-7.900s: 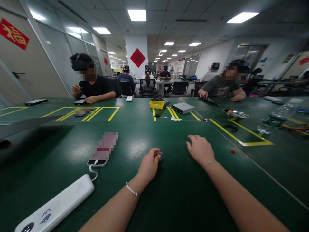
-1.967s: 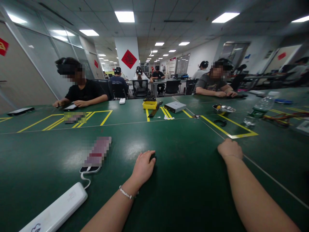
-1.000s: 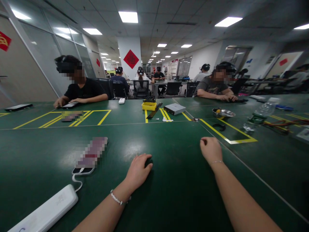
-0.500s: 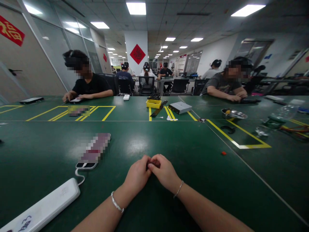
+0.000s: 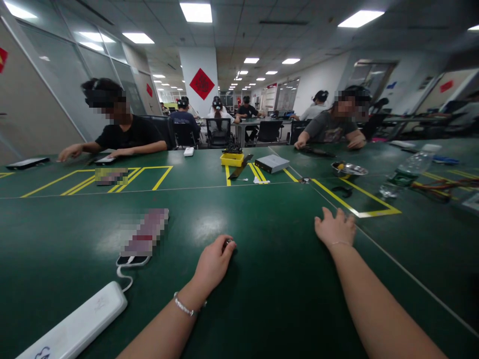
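Green table (image 5: 273,279) below, we pinch a small shiny thing (image 5: 228,242) in our left hand (image 5: 212,263) while our right hand (image 5: 336,231) spreads near the yellow tape (image 5: 377,213), seemingly for a reach, likely calling for a careful finger-close next.

nothing legible; red diamond sign (image 5: 202,84) too blurred.

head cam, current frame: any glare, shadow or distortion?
Head view: pale glare on the green table beyond the left hand; head view: ceiling lights burn out white; head view: table darkens toward the bottom edge; head view: wide-angle stretch seems to lean the bottle outward; head view: the phone screen is pixelated.
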The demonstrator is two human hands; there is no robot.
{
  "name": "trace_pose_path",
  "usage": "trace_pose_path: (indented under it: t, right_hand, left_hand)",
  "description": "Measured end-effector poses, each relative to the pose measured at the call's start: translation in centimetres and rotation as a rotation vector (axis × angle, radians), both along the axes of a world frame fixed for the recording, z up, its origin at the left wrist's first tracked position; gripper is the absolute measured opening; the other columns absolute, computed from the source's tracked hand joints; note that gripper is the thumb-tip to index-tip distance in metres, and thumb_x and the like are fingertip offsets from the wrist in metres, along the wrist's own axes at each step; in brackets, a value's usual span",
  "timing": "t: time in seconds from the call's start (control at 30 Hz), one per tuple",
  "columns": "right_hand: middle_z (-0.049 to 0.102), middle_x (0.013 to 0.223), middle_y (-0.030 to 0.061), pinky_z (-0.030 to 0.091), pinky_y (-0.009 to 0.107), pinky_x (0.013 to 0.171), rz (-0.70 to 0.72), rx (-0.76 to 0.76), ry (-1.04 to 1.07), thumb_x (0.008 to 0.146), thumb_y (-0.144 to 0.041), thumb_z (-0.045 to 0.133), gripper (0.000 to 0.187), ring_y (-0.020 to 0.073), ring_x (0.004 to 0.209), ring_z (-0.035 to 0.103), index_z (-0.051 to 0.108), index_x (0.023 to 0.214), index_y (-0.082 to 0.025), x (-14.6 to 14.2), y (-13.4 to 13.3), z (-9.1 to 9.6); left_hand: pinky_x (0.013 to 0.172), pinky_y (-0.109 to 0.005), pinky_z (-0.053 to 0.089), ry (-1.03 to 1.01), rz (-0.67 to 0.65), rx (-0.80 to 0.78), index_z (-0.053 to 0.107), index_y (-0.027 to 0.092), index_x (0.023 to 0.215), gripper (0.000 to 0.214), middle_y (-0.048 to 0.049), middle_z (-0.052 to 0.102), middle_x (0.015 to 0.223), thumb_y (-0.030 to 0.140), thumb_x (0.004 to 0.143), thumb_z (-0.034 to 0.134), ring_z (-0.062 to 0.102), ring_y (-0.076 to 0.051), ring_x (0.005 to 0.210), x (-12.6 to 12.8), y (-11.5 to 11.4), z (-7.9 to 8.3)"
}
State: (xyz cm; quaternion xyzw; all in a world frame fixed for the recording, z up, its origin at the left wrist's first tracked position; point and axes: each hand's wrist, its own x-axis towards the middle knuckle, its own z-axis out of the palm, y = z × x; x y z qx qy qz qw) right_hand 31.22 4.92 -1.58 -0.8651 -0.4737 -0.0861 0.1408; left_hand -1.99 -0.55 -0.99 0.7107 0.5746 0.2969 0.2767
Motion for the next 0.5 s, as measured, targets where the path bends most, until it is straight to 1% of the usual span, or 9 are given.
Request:
trace_pose_path:
  t: [0.03, 0.1, 0.2, 0.27, 0.33, 0.4, 0.5]
  right_hand:
    - [0.028, 0.131, 0.0154, 0.023, 0.051, 0.09, -0.021, -0.023, 0.029, 0.079, -0.041, 0.034, 0.05, 0.0348, 0.121, 0.019, 0.039, 0.124, -0.02, 0.8, -0.1, -0.2]
    - [0.032, 0.127, 0.0186, 0.026, 0.049, 0.089, -0.008, -0.069, 0.084, 0.08, -0.036, 0.031, 0.049, 0.0328, 0.117, 0.026, 0.04, 0.124, -0.015, 1.6, -0.3, -0.5]
    - [0.043, 0.116, 0.0196, 0.033, 0.044, 0.084, 0.039, -0.115, 0.145, 0.08, -0.025, 0.031, 0.042, 0.0306, 0.108, 0.038, 0.052, 0.112, -0.009, 1.5, -0.3, -0.6]
    - [0.047, 0.109, 0.0202, 0.035, 0.043, 0.081, 0.045, -0.111, 0.162, 0.078, -0.018, 0.031, 0.037, 0.0311, 0.104, 0.04, 0.058, 0.101, -0.007, 1.0, -0.4, -0.3]
    - [0.048, 0.105, 0.0218, 0.035, 0.044, 0.08, 0.049, -0.09, 0.18, 0.075, -0.012, 0.032, 0.035, 0.0323, 0.104, 0.039, 0.06, 0.095, -0.005, 0.6, -0.6, 0.1]
    - [0.048, 0.101, 0.0222, 0.034, 0.044, 0.081, 0.075, -0.062, 0.212, 0.074, -0.009, 0.033, 0.033, 0.0318, 0.104, 0.04, 0.061, 0.092, -0.004, 0.1, -0.7, 0.5]
    - [0.049, 0.103, 0.0197, 0.033, 0.042, 0.084, 0.166, -0.014, 0.303, 0.072, -0.007, 0.037, 0.031, 0.0277, 0.102, 0.043, 0.061, 0.092, -0.007, -1.2, -0.5, 1.1]
  left_hand:
    - [0.069, -0.028, 0.042, -0.004, -0.003, -0.004, 0.052, 0.021, 0.099, 0.03, -0.0038, 0.065, 0.088, 0.039, 0.083, 0.035, 0.059, -0.018, 0.082, 0.0, 0.0, 0.0]
    - [0.069, -0.028, 0.042, -0.012, -0.007, -0.004, 0.052, 0.022, 0.1, 0.03, -0.0033, 0.065, 0.089, 0.04, 0.082, 0.035, 0.059, -0.018, 0.082, 0.0, -0.1, 0.1]
    - [0.069, -0.028, 0.043, -0.035, -0.016, 0.0, 0.053, 0.022, 0.101, 0.03, -0.0027, 0.065, 0.088, 0.039, 0.082, 0.036, 0.06, -0.018, 0.081, -0.1, -0.2, 0.0]
    - [0.069, -0.028, 0.043, -0.049, -0.023, -0.003, 0.053, 0.022, 0.101, 0.03, -0.0026, 0.065, 0.088, 0.038, 0.082, 0.037, 0.06, -0.017, 0.08, -0.1, -0.2, -0.1]
    - [0.069, -0.028, 0.043, -0.058, -0.03, -0.001, 0.054, 0.022, 0.102, 0.03, -0.0025, 0.065, 0.088, 0.037, 0.081, 0.038, 0.06, -0.017, 0.08, -0.1, -0.1, -0.2]
    - [0.071, -0.028, 0.043, -0.064, -0.038, 0.009, 0.054, 0.023, 0.102, 0.028, -0.0018, 0.065, 0.09, 0.035, 0.081, 0.039, 0.06, -0.017, 0.082, 0.0, 0.1, -0.3]
    - [0.073, -0.027, 0.043, -0.075, -0.039, 0.021, 0.054, 0.023, 0.1, 0.025, -0.0007, 0.065, 0.091, 0.03, 0.079, 0.043, 0.059, -0.016, 0.084, 0.3, 0.5, -0.5]
